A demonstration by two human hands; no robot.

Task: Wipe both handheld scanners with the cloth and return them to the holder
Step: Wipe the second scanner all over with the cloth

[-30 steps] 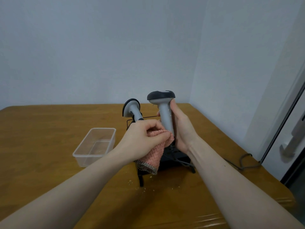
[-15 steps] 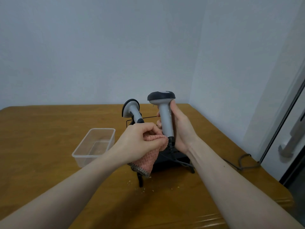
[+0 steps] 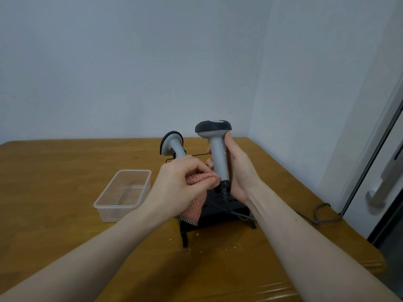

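My right hand (image 3: 239, 171) grips the handle of a grey scanner with a black head (image 3: 216, 144), held upright above the black holder (image 3: 220, 212). A pink cloth (image 3: 196, 203) is bunched in my left hand (image 3: 178, 182), which presses it against the lower part of that handle. The second grey scanner (image 3: 172, 144) stands in the holder behind my left hand, its lower part hidden. A dark cable (image 3: 237, 214) runs from the held scanner's base across the holder.
A clear plastic tub (image 3: 122, 192) sits on the wooden table (image 3: 54, 182) to the left of the holder. Crumbs lie in front of the holder. A cable loop (image 3: 322, 210) lies near the table's right edge, beside a door with a metal handle (image 3: 379, 192).
My left hand has drawn the cloth down and leftward along the scanner handle, exposing more of it. The right hand and its scanner stayed nearly still.
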